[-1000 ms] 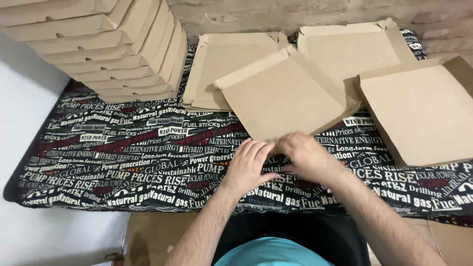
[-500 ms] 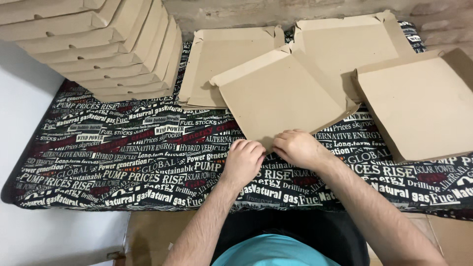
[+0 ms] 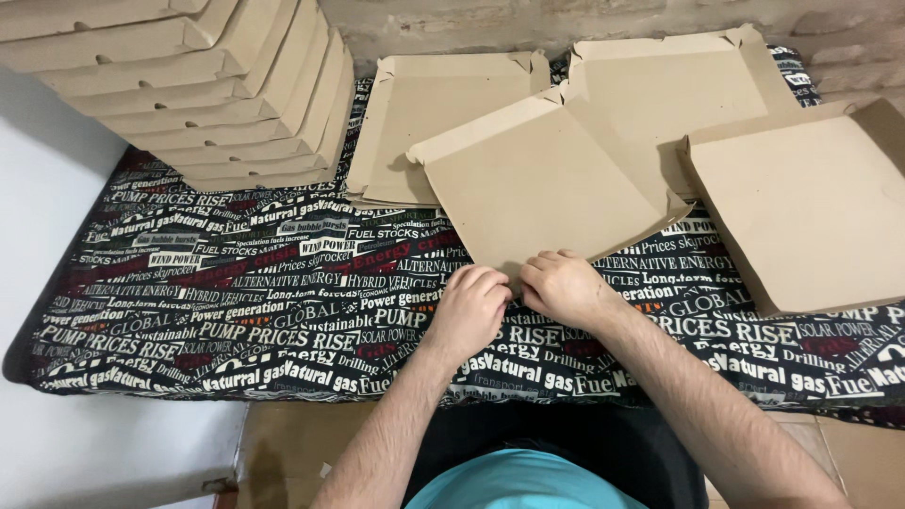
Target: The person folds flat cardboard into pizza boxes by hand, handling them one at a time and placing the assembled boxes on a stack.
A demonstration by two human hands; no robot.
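My left hand (image 3: 471,306) and my right hand (image 3: 564,286) rest side by side on the printed black cloth (image 3: 255,292), fingers curled, right at the near corner of a flat brown cardboard box piece (image 3: 537,179). The fingertips touch or pinch that corner; the exact grip is hidden under the fingers. The cardboard piece lies tilted, partly over other flat pieces behind it.
A tall leaning stack of folded cardboard boxes (image 3: 207,85) fills the far left. Flat cardboard sheets (image 3: 424,123) lie at the back centre, another (image 3: 660,94) at the back right, and a shallow cardboard tray (image 3: 801,207) at the right. A rough wall runs behind.
Both hands have slid forward from the middle of the cloth to the near corner of the tilted cardboard piece. The cardboard itself has hardly moved.
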